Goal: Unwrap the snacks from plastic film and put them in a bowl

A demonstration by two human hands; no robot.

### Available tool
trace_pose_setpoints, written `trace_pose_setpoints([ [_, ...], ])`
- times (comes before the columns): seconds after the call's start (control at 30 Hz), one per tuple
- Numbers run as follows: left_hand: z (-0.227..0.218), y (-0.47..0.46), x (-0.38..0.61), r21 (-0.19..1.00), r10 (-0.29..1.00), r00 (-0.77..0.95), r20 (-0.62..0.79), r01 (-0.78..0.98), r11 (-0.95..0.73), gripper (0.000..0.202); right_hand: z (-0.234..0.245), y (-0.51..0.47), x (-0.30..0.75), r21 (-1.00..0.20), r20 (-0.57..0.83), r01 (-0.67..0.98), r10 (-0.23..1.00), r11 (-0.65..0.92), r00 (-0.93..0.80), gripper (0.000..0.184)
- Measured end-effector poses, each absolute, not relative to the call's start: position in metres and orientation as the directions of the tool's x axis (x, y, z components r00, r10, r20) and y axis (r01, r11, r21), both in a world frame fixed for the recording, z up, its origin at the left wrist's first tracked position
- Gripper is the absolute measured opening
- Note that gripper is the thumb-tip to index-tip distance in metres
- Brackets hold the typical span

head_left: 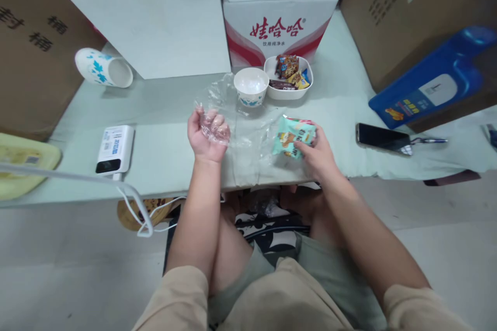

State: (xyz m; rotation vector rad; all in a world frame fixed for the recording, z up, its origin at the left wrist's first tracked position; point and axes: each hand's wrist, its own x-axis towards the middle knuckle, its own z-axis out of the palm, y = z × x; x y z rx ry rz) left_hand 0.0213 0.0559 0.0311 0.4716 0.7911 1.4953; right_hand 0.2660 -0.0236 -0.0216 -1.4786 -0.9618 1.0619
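My left hand (209, 132) is closed in a loose fist on a thin clear plastic film (221, 90), crumpled over its fingers. Whether it is a bag or a loose sheet, I cannot tell. My right hand (320, 152) grips a mint-green snack packet (294, 135), thumb on its front; a bit of red or pink wrapper shows behind it. More clear plastic lies on the cloth between the hands. Just beyond them stand a white paper bowl (251, 85) with blue leaves and a white tub (289, 94) holding several wrapped snacks (288, 67).
White cartons (281, 31) line the back, with brown boxes at both sides. A patterned paper cup (103, 68) lies tipped at left, above a white power bank (115, 150) with a cable. On the right are a blue bottle (435, 80) and a phone (383, 138).
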Motion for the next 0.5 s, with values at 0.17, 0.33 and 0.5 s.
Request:
trace_pose_setpoints([
  [0.17, 0.028, 0.067, 0.016, 0.617, 0.936, 0.024, -0.351, -0.746, 0.25, 0.027, -0.004, 0.01, 0.321, -0.96, 0.157, 0.274, 0.922, 0.059, 0.353, 0.042],
  [0.33, 0.024, 0.083, 0.017, 0.56, 0.872, 0.065, -0.484, -0.743, 0.366, 0.018, 0.046, 0.113, 0.347, -0.659, 0.414, 0.732, 0.895, 0.17, 0.165, 0.032],
  [0.5, 0.022, 0.098, 0.025, 0.548, 0.87, 0.062, -0.49, -0.754, 0.362, 0.016, 0.067, 0.221, 0.327, -0.338, 0.267, 0.917, 0.956, 0.214, -0.125, 0.026],
])
